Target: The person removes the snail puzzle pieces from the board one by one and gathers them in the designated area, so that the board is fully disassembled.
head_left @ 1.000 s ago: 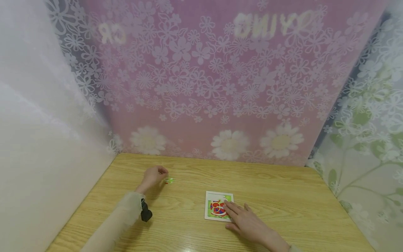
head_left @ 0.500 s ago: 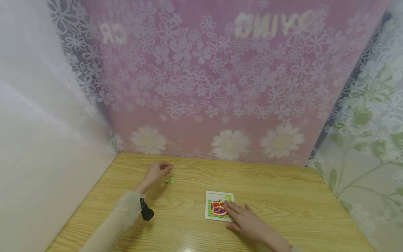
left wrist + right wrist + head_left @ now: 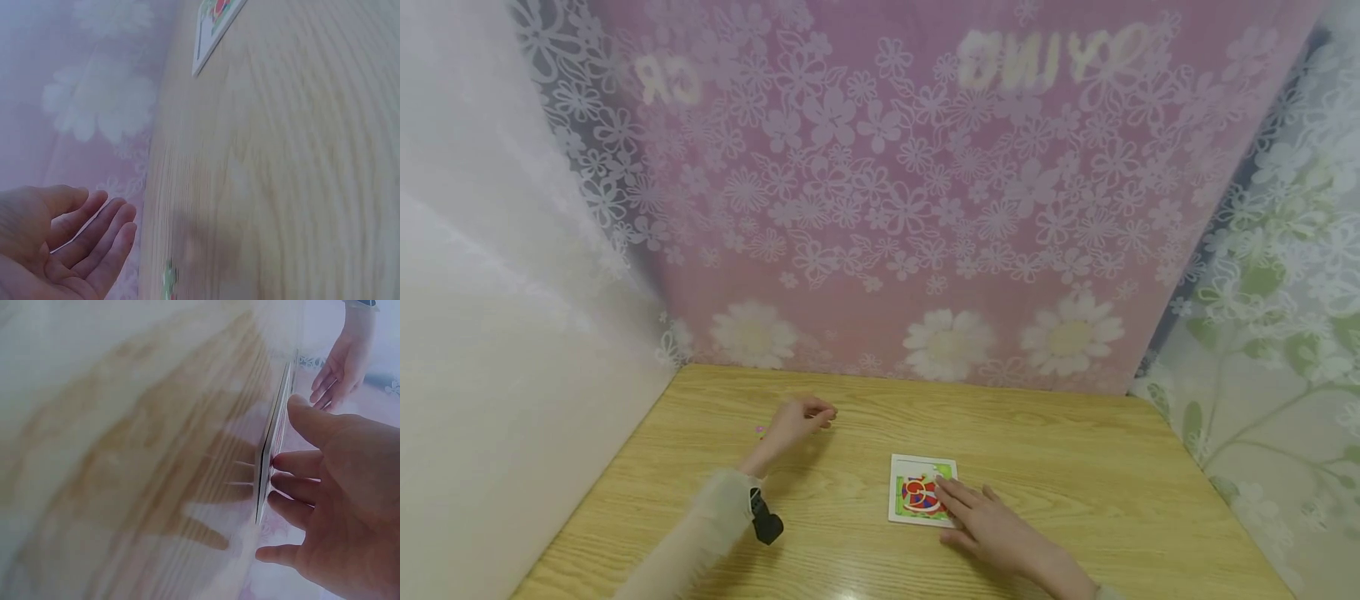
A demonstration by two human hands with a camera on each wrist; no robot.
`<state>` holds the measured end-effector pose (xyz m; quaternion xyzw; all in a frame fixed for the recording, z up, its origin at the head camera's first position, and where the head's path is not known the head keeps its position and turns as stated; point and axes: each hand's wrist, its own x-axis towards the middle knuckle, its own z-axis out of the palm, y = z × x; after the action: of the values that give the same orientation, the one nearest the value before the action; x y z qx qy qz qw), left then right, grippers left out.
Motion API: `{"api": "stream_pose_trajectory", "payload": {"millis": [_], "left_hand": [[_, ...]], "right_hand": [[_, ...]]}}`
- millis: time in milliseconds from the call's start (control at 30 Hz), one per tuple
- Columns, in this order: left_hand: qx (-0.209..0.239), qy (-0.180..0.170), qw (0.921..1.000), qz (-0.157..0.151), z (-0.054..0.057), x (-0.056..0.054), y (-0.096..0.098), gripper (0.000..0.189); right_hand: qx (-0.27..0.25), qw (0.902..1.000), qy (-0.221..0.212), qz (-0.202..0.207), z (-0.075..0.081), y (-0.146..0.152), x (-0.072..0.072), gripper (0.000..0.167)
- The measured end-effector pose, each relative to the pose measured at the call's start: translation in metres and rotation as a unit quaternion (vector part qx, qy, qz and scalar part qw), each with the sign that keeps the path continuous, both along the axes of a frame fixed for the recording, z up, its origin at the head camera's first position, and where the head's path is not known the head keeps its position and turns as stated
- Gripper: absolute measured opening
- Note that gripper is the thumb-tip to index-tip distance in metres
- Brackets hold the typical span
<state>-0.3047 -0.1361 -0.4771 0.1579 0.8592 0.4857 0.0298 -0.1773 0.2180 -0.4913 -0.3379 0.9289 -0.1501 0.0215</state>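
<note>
In the head view my left hand point(image 3: 797, 422) hovers over the left part of the wooden table. Its fingers bend loosely, thumb tip near the forefinger; whether anything thin is between them cannot be told. A small green-and-red piece point(image 3: 169, 279) lies on the table beside this hand in the left wrist view. Just behind the wrist, a small purple piece point(image 3: 760, 429) peeks out. My right hand point(image 3: 992, 525) rests straight fingertips on the right side of a square picture puzzle point(image 3: 917, 496). The puzzle has a white frame, a red, blue and green picture, and a pale area along its top.
The wooden table point(image 3: 850, 550) meets a pink flowered backdrop point(image 3: 880, 250) at the back. A pale wall point(image 3: 512, 333) stands at the left and a flowered panel point(image 3: 1285, 333) at the right. A black band device point(image 3: 766, 521) sits on the left wrist.
My left hand lifts from beside the small pieces and moves right, covering the green piece in the head view and uncovering the purple one. The right hand and puzzle stay in place.
</note>
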Motion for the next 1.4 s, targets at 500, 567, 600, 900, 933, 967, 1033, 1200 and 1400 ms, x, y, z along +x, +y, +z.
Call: {"api": "stream_pose_trajectory", "payload": {"millis": [500, 567, 600, 900, 933, 967, 1033, 1200, 1400], "left_hand": [[0.015, 0.01, 0.9958, -0.09, 0.001, 0.005, 0.059, 0.03], [0.026, 0.003, 0.995, -0.096, 0.002, 0.006, 0.065, 0.03], [0.028, 0.003, 0.9947, -0.099, 0.003, 0.006, 0.069, 0.03], [0.036, -0.003, 0.9933, -0.109, 0.005, 0.012, 0.094, 0.028], [0.037, -0.003, 0.9934, -0.109, 0.004, 0.012, 0.097, 0.027], [0.039, -0.004, 0.9933, -0.108, 0.003, 0.012, 0.099, 0.027], [0.04, -0.008, 0.9935, -0.106, 0.0, 0.013, 0.103, 0.026], [0.03, -0.021, 0.9928, -0.114, -0.004, 0.015, 0.112, 0.027], [0.019, -0.034, 0.9899, -0.136, -0.006, 0.02, 0.124, 0.026]], "right_hand": [[0.024, 0.9994, 0.02, -0.011, -0.002, 0.013, 0.014, 0.065], [0.034, 0.9992, 0.02, -0.01, -0.002, 0.014, 0.014, 0.066], [0.039, 0.999, 0.021, -0.01, -0.002, 0.014, 0.015, 0.067], [0.057, 0.9977, 0.033, -0.015, -0.001, 0.012, 0.017, 0.065], [0.058, 0.9976, 0.036, -0.015, -0.002, 0.012, 0.017, 0.065], [0.06, 0.9974, 0.037, -0.015, -0.002, 0.012, 0.016, 0.065], [0.062, 0.9972, 0.038, -0.016, -0.002, 0.012, 0.016, 0.065], [0.066, 0.9972, 0.029, -0.02, 0.0, 0.01, 0.016, 0.065], [0.067, 0.9971, 0.03, -0.02, 0.003, 0.008, 0.018, 0.063]]}}
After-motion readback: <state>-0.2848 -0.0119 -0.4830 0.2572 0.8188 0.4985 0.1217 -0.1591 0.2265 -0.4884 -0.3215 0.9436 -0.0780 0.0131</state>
